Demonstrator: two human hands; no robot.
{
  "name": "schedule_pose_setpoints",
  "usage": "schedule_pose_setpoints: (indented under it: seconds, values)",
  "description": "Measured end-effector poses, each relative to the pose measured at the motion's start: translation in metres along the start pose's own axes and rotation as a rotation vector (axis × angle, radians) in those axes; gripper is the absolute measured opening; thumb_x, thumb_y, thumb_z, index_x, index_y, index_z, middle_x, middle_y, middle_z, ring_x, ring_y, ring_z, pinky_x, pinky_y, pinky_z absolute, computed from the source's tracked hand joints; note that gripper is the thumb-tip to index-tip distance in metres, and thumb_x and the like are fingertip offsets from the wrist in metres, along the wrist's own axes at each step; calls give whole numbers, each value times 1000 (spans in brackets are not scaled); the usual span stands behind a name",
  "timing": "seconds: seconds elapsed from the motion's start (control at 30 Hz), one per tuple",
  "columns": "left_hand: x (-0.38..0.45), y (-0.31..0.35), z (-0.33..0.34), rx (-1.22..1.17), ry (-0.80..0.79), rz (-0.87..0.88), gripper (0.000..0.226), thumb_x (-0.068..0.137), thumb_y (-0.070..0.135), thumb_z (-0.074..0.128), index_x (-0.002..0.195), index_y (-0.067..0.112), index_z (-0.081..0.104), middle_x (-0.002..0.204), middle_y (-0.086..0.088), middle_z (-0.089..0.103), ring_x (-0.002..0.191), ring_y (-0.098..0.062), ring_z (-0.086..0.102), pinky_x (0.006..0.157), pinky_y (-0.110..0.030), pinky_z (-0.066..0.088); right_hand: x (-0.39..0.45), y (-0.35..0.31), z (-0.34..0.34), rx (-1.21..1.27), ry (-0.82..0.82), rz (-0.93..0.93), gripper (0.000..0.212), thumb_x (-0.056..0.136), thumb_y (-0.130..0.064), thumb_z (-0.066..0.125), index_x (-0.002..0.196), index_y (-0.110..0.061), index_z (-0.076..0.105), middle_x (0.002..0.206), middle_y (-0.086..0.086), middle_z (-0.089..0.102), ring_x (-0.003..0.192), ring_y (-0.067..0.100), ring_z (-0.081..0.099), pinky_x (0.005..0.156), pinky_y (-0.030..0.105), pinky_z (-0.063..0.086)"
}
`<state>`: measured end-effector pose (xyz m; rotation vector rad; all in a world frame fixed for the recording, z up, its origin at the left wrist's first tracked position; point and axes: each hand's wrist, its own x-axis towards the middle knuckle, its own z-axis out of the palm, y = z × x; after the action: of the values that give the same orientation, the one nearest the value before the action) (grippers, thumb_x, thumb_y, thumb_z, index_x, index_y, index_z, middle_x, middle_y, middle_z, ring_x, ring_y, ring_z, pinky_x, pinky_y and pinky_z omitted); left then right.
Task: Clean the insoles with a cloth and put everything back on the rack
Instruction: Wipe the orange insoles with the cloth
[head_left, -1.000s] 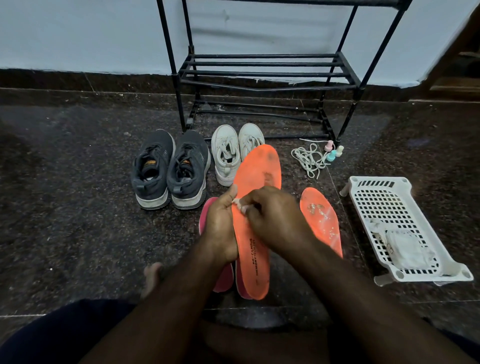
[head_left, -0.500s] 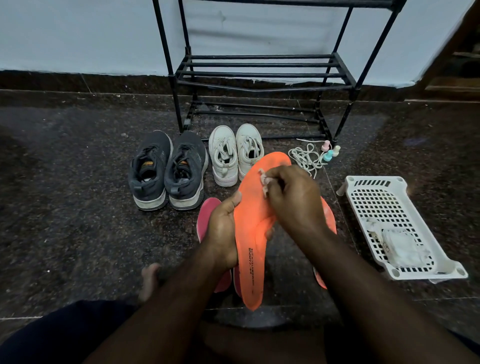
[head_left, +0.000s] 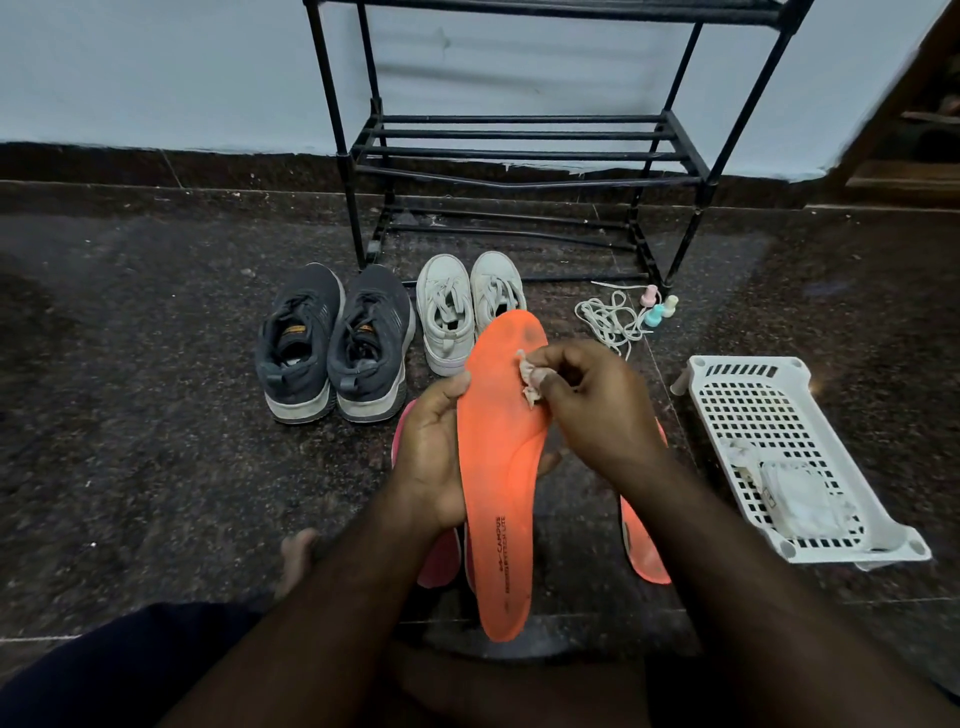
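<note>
Inspecting, we find the left hand (head_left: 434, 457) grasping the orange insole (head_left: 501, 467), long axis near-to-far, while the right hand (head_left: 597, 410) pinches the cloth (head_left: 531, 382) against its far right edge.

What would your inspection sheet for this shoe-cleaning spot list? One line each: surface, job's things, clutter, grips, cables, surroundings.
Surface: dark speckled stone floor.
Job's things: orange insole held up; small cloth pressed near its toe end; second orange insole and pink insoles on the floor; black rack, shelves bare.
Clutter: grey shoes, white shoes, white laces, small bottles, white basket.
Grips: left hand grips the insole's edge; right hand pinches the cloth.
Cables: nothing seen.
Surroundings: pale wall.
</note>
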<state>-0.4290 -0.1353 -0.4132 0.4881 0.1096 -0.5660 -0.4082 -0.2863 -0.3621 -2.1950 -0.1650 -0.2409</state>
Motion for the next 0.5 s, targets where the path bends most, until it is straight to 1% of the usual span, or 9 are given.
schedule_pose_setpoints:
  seconds: [0.07, 0.1, 0.13, 0.17, 0.23, 0.27, 0.33, 0.43, 0.5]
  values:
    - [-1, -1, 4, 5, -2, -2, 59, 91, 41, 44, 138, 7, 56, 128, -18, 61, 113, -35, 59, 97, -51, 47, -3, -2, 5, -63, -3, -78, 17, 85, -7, 67, 95, -18, 74, 95, -6, 66, 90, 7, 60, 86, 23, 48]
    - [-1, -1, 5, 9, 5, -3, 54, 92, 41, 41, 127, 7, 64, 119, -16, 66, 105, -32, 64, 92, -48, 51, -5, -4, 9, -102, 1, -135, 18, 84, -5, 67, 96, -16, 74, 95, -4, 65, 92, 8, 58, 86, 17, 44]
    - [0, -2, 4, 21, 23, -4, 51, 93, 41, 39, 117, 8, 70, 110, -14, 70, 100, -30, 67, 91, -44, 52, -7, -5, 14, -133, 1, -192, 18, 83, -4, 67, 97, -13, 74, 95, 0, 66, 93, 10, 58, 85, 15, 42]
    - [2, -3, 3, 33, 46, 0, 51, 94, 42, 38, 109, 9, 74, 104, -13, 72, 97, -28, 68, 93, -42, 51, -9, -6, 19, -159, -10, -229, 17, 82, -6, 67, 96, -11, 74, 94, 3, 67, 92, 15, 59, 85, 18, 44]
    - [4, -1, 0, 37, 91, 6, 54, 97, 48, 38, 103, 10, 76, 99, -13, 73, 98, -28, 68, 103, -43, 43, -16, -9, 31, -213, -61, -238, 16, 81, -12, 65, 94, -11, 74, 92, 6, 69, 88, 23, 64, 83, 33, 50]
    - [5, 0, -2, 40, 106, 10, 56, 98, 51, 38, 103, 10, 76, 99, -13, 73, 99, -28, 68, 104, -43, 41, -20, -11, 35, -231, -93, -238, 17, 81, -15, 63, 93, -12, 74, 92, 6, 69, 87, 24, 65, 81, 36, 51]
    - [7, 0, -6, 34, 103, 10, 59, 98, 54, 38, 107, 10, 76, 103, -15, 72, 102, -30, 65, 104, -45, 39, -20, -12, 36, -224, -104, -248, 18, 80, -17, 62, 92, -14, 75, 90, 5, 69, 86, 23, 65, 81, 35, 50]
    - [7, -1, -6, 11, 82, 11, 59, 99, 55, 36, 122, 10, 68, 117, -15, 66, 108, -31, 59, 101, -45, 38, -7, -11, 23, -197, 64, -203, 13, 80, -10, 65, 90, -11, 74, 89, 5, 68, 87, 23, 63, 82, 32, 46]
    - [7, -4, -5, 24, 73, -8, 59, 99, 55, 37, 126, 11, 66, 123, -15, 59, 110, -32, 53, 102, -48, 34, -1, -9, 17, -208, 149, -170, 14, 79, -4, 65, 89, -9, 74, 89, 6, 68, 88, 23, 63, 83, 27, 44]
